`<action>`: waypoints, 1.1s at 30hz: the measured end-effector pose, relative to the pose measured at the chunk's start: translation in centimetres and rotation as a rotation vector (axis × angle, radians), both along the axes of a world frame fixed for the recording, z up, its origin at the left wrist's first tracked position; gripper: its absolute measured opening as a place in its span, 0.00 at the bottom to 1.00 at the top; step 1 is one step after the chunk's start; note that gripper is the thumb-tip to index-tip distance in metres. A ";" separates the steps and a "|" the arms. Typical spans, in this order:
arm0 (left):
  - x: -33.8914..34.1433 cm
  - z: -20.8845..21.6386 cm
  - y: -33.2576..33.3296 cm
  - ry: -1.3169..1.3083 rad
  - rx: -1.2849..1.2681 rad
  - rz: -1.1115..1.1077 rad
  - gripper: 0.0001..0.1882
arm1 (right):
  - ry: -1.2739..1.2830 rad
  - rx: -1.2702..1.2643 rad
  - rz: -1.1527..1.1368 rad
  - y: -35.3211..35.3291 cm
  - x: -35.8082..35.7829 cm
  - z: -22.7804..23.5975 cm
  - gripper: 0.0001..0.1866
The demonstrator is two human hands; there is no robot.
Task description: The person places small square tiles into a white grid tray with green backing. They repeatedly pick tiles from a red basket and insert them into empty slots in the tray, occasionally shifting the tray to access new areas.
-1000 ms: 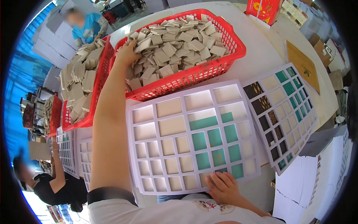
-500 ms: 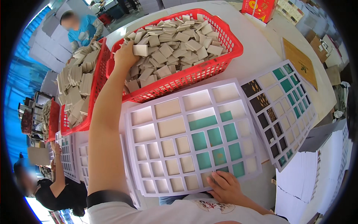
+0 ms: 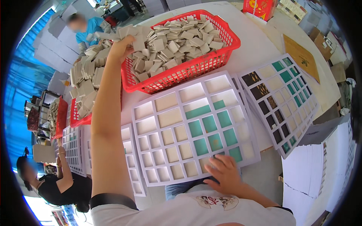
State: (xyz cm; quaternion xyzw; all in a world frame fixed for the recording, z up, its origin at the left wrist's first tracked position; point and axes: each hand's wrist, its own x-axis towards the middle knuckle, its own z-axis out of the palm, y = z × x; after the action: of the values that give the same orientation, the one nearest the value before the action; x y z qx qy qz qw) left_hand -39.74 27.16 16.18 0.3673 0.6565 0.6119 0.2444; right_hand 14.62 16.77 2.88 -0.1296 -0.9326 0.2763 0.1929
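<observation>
My left hand (image 3: pixel 121 49) is closed around several beige square tiles (image 3: pixel 138 42) above the left end of a red plastic basket (image 3: pixel 166 81). Slight blur surrounds these tiles, so some finger contacts are unclear. Many more loose tiles (image 3: pixel 173 47) fill the basket. In front of me lies a white compartment tray (image 3: pixel 154 140), with beige pieces in some cells and green ones in others. At its near edge my right hand (image 3: pixel 225 175) is open, fingers extended over the lower cells, holding nothing.
A second red basket (image 3: pixel 80 119) of tiles stands at left. On the right lies another tray (image 3: pixel 281 101) with dark, beige and green pieces. A brown-yellow folder (image 3: pixel 301 56) and a red box (image 3: pixel 260 8) sit farther back. Two people (image 3: pixel 88 28) work at left.
My left hand has risen slightly with several tiles gathered in and around it. My right hand has shifted, its fingers spreading more. The whole view has moved a little.
</observation>
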 end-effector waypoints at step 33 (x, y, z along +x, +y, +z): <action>38.7 -10.8 -21.5 -0.776 -0.455 -0.988 0.37 | 0.423 -0.944 -0.190 5.9 -2.6 1.9 0.19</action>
State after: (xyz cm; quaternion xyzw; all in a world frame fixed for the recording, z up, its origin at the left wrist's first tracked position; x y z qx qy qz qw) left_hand -1.02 5.64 5.37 0.3173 0.3882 0.3620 0.7859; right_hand 12.05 22.69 4.82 -0.2279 -0.6314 0.6677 0.3219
